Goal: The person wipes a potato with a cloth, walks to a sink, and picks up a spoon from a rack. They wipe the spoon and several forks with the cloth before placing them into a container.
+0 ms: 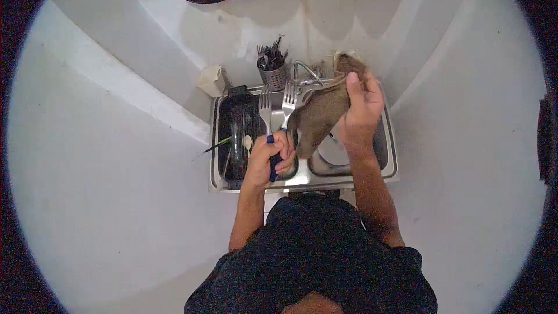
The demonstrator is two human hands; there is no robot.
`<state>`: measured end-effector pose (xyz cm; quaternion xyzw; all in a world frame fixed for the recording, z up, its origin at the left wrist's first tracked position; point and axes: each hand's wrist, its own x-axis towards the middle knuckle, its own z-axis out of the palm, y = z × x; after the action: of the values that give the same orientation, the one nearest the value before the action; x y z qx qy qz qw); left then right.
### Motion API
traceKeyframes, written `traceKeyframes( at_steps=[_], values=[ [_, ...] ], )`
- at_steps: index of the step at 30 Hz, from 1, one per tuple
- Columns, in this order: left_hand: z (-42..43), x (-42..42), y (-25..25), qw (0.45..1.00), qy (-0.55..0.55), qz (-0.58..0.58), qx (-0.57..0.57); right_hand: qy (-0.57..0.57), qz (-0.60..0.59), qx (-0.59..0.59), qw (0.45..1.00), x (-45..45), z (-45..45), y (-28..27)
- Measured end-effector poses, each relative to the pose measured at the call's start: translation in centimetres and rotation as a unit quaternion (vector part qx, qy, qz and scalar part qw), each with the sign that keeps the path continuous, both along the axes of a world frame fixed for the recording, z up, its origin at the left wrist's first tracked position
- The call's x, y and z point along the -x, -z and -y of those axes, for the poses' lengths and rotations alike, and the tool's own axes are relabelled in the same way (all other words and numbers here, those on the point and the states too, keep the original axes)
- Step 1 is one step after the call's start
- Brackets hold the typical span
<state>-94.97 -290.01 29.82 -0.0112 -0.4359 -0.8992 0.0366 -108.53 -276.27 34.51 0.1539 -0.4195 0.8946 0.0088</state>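
My left hand (264, 160) is closed around the dark blue handles of two forks, one fork (265, 106) beside the other fork (289, 102), tines pointing up and away from me. A brown cloth (321, 117) hangs from my right hand (361, 117), pinched between thumb and fingers. The cloth drapes down to the left, close to the forks, over the middle of the steel sink (302, 181). Whether its lower end touches my left hand I cannot tell.
A perforated metal holder (274, 77) full of cutlery stands behind the sink, left of the faucet (308, 71). The left basin has a black rack (238, 117) with utensils. A pale round dish (333, 152) lies in the right basin. A white container (213, 81) sits at the back-left corner.
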Motion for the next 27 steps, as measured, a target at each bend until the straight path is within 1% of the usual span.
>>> traceKeyframes(
  at_steps=[2, 3, 4, 6, 9, 10, 12, 14, 17, 20, 23, 24, 26, 27],
  values=[
    [0.3, 0.0, -0.1, 1.0, -0.011, 0.003, -0.002, 0.044, -0.12, -0.112, 0.985, -0.8, -0.8, -1.4],
    [0.2, 0.0, -0.1, 1.0, -0.015, 0.007, -0.002, 0.089, -0.255, -0.219, 0.938, -1.0, -1.0, -1.1],
    [-0.3, 0.3, -0.2, 1.0, -0.015, 0.003, 0.0, 0.134, -0.382, -0.322, 0.856, -0.9, -1.6, -0.8],
    [-0.3, 0.4, -0.8, 1.0, -0.01, -0.006, 0.011, -0.002, -0.427, -0.367, 0.826, -1.9, -0.2, 1.3],
    [0.0, 0.0, -0.8, 0.999, 0.0, 0.014, 0.031, -0.018, -0.454, -0.492, 0.742, -3.2, 0.4, 1.1],
    [0.0, -0.1, -0.8, 0.999, 0.003, 0.024, 0.038, -0.039, -0.366, -0.491, 0.789, -3.3, 0.7, 1.4],
    [-0.2, -0.2, -1.3, 0.999, 0.018, 0.015, 0.039, -0.004, -0.348, -0.473, 0.81, -2.7, 0.7, 0.6],
    [-0.7, -0.5, -2.0, 0.998, 0.014, 0.02, 0.054, 0.061, -0.425, -0.488, 0.76, -1.4, 0.6, 1.2],
    [-0.3, -0.4, -1.7, 0.999, -0.009, 0.022, 0.028, -0.021, -0.388, -0.466, 0.794, -2.1, 0.8, 2.1],
    [0.4, -0.3, -1.6, 1.0, 0.012, 0.015, -0.012, -0.016, -0.455, -0.42, 0.785, -3.6, 0.6, 3.3],
    [0.1, -0.6, -1.4, 0.999, 0.013, 0.021, -0.045, -0.002, -0.485, -0.423, 0.765, -3.3, -0.2, 3.3],
    [0.1, -0.6, -1.3, 0.998, 0.012, 0.021, -0.051, -0.006, -0.393, -0.437, 0.809, -3.2, -0.2, 2.9],
    [-0.1, -0.6, -0.9, 0.998, 0.01, 0.02, -0.066, -0.016, -0.197, -0.452, 0.87, -3.0, -0.6, 2.1],
    [-0.1, -0.8, -1.0, 0.998, 0.012, 0.007, -0.067, 0.037, -0.247, -0.447, 0.859, -2.0, -1.0, 2.6]
  ],
)
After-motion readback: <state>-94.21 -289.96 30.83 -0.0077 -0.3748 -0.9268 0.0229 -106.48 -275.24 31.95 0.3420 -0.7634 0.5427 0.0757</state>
